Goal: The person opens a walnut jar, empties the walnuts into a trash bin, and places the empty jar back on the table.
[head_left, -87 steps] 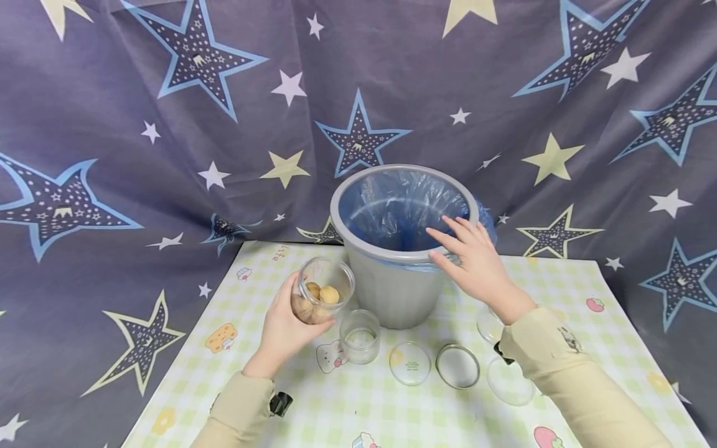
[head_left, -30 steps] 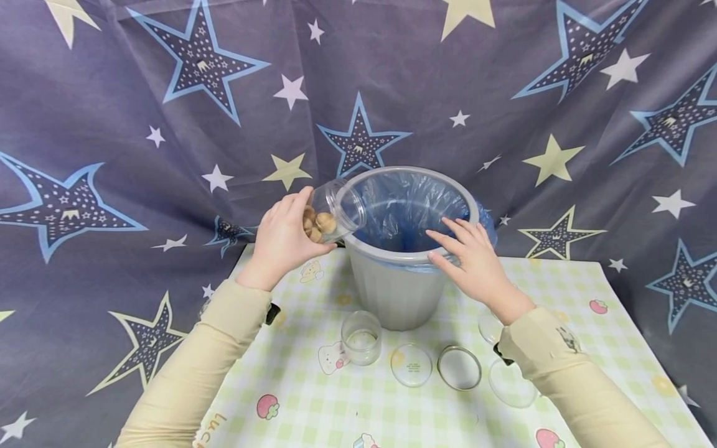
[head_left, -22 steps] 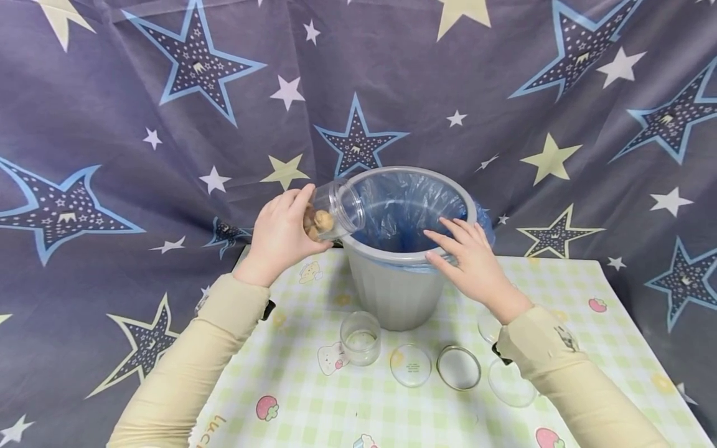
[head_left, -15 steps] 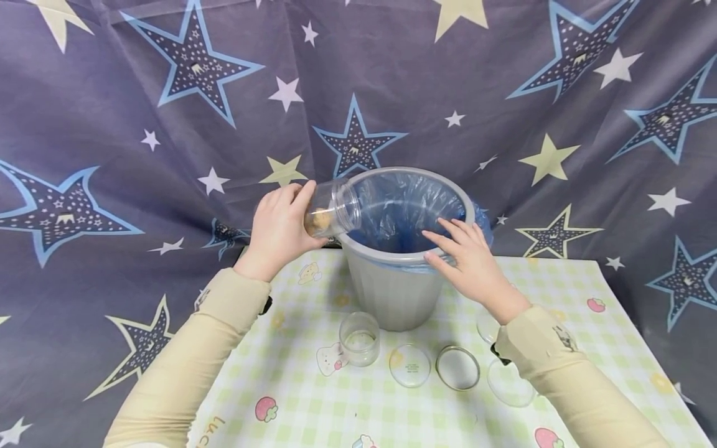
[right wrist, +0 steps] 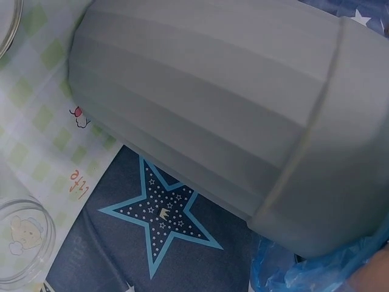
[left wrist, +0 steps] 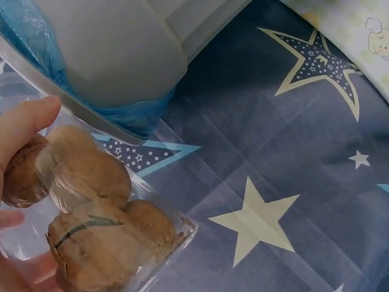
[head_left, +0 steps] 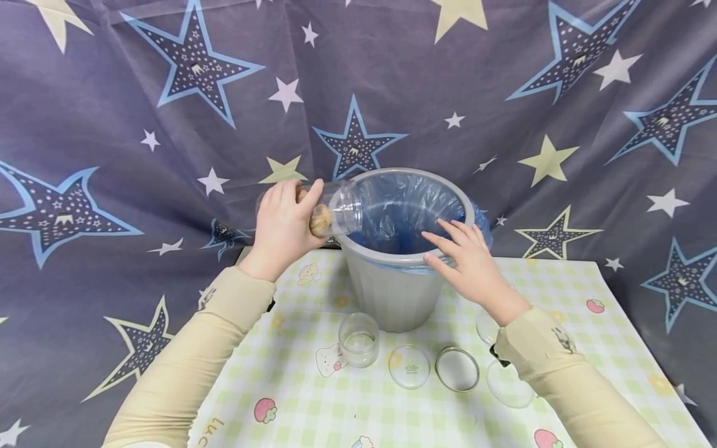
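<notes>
My left hand (head_left: 285, 227) grips a clear jar (head_left: 346, 208) lying almost on its side. The jar's mouth reaches over the left rim of a grey trash bin (head_left: 394, 295), which has a blue plastic liner (head_left: 414, 199). Several walnuts (head_left: 321, 221) are inside the jar; the left wrist view shows these walnuts (left wrist: 91, 176) close up through the clear wall. My right hand (head_left: 467, 261) rests at the bin's right front rim, fingers spread and fairly straight, tips over the opening. In the right wrist view only a bit of that hand shows at the lower right corner.
A second clear jar (head_left: 359, 341) stands open in front of the bin. Flat to its right are a clear lid (head_left: 409, 367), a metal-rimmed lid (head_left: 457, 369) and another clear lid (head_left: 510, 382). One more clear round piece (head_left: 486, 326) is partly behind the right sleeve.
My left hand has lifted the jar from beside the bin up to its rim and tipped it onto its side. Lately the walnuts inside have shifted slightly. My right hand has stayed on the rim.
</notes>
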{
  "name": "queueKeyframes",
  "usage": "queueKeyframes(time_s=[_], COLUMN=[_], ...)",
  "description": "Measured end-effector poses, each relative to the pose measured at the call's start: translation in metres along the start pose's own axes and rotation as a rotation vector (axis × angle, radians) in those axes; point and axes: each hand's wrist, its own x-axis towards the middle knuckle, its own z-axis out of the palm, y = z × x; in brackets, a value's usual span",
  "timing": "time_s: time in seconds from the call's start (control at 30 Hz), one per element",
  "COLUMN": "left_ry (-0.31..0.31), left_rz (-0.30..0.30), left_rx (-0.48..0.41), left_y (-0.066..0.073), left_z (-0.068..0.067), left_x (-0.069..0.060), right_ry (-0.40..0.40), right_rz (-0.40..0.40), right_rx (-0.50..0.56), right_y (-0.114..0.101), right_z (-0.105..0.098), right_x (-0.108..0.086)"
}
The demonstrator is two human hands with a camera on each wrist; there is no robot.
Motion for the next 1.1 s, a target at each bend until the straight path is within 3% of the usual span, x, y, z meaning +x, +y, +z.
queueKeyframes(time_s=[0.43, 1.1], left_ry=[0.074, 0.019], left_rz=[0.127, 0.154], left_rx=[0.057, 0.113], left_y=[0.006, 0.012], left_z=[0.004, 0.005], left_x=[0.005, 0.011], right_ry=[0.022, 0.036], right_rz=[-0.009, -0.011], right_rx=[0.009, 0.006], right_y=[-0.002, 0.001], right_z=[0.005, 0.004], right_x=[0.0, -0.001])
